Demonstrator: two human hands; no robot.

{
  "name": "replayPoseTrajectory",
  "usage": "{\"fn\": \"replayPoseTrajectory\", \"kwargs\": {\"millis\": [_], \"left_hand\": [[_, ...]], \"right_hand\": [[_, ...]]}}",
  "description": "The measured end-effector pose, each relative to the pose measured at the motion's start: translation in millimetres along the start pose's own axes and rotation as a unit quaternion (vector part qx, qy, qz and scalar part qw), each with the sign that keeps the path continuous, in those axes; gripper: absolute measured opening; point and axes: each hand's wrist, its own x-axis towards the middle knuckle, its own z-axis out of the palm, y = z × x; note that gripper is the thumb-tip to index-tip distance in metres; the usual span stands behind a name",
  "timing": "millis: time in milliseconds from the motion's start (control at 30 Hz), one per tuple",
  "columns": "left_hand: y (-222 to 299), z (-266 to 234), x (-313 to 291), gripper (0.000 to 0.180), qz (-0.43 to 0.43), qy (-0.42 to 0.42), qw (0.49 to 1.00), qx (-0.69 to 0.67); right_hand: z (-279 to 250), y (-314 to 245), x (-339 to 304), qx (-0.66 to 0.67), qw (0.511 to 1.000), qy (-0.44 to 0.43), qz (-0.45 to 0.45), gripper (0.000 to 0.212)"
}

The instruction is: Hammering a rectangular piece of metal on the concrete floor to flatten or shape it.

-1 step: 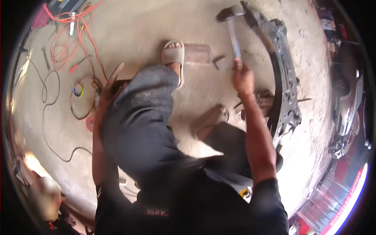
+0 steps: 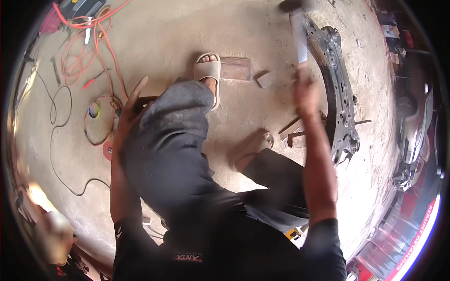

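Note:
My right hand, smeared by motion, is wrapped round the handle of a hammer. The dark hammer head is raised toward the top of the view, over the far end of a black metal vehicle crossmember. That long, curved part with holes lies on the floor at my right, the hammer handle slanting just left of it. At my left knee rests my left hand, one digit stretched out and the other fingers partly hidden by the trouser leg. No tool shows in it.
Wood blocks and a smaller block lie by my sandalled foot. More wood pieces sit beside the crossmember. An orange hose, a black cable and a red disc are at the left. A car stands far right.
My right hand and the hammer have swung to the right and farther up the view, toward the crossmember's far end. My left hand has stayed at the knee.

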Motion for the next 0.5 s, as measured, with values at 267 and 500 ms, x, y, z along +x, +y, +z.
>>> {"fn": "replayPoseTrajectory", "kwargs": {"millis": [267, 500], "left_hand": [[27, 12, 24, 0.055, -0.065, 0.035, 0.997, 0.005], [-3, -13, 10, 0.057, -0.081, -0.022, 0.995, 0.062]], "right_hand": [[-215, 16, 53, -0.257, 0.885, 0.255, -0.292, 0.024], [183, 105, -118, -0.03, 0.945, -0.148, 0.289, 0.051]]}}
